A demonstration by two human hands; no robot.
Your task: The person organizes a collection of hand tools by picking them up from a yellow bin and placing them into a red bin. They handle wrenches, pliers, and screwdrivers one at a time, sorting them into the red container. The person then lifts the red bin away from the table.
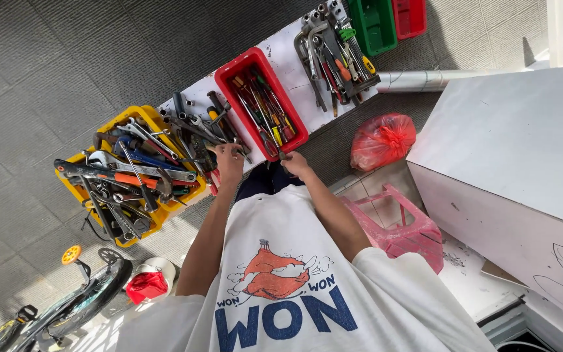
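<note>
Hands (229, 160) (294, 163) at red tray (232, 68) (screwdrivers (262, 107) inside), wrenches (135, 173) beside

Red bin (228, 73) of upright-packed screwdrivers (265, 107)

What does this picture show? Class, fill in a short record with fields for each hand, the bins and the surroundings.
Left hand: rests on loose tools lying on the white board, fingers curled; whether it grips one cannot be told.
Right hand: at the near corner of the red bin, which holds screwdrivers; fingers pinch a small dark tool.
Yellow bin: piled with wrenches and pliers.
Far bins: green bin, another red one beside it.
Nearby: red plastic bag, pink stool.
</note>
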